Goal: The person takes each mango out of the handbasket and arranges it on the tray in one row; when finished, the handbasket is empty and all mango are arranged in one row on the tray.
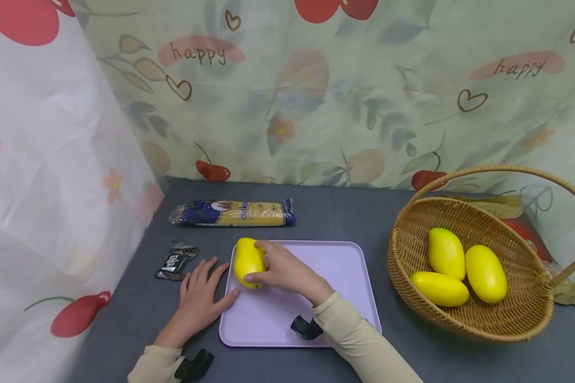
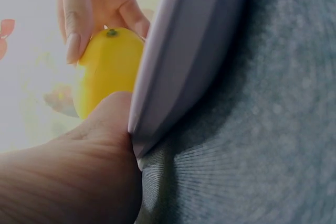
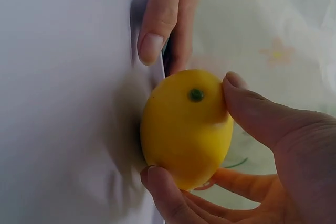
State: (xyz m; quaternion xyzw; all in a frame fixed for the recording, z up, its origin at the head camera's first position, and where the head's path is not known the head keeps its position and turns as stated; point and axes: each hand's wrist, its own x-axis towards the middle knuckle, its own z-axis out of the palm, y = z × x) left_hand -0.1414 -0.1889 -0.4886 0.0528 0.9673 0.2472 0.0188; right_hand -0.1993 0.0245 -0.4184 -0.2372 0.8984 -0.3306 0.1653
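A yellow mango is at the left end of the lilac tray. My right hand grips it between thumb and fingers; the right wrist view shows the mango by its green stem end, close over the tray's surface. My left hand lies with its fingers spread on the dark tabletop beside the tray's left edge, its thumb at the rim. In the left wrist view that thumb overlaps the lower part of the mango.
A wicker basket with a tall handle stands at the right, with three more mangoes inside. Behind the tray lies a blue and yellow pasta packet. A small black wrapped packet lies left of the tray. Patterned cloth hangs behind.
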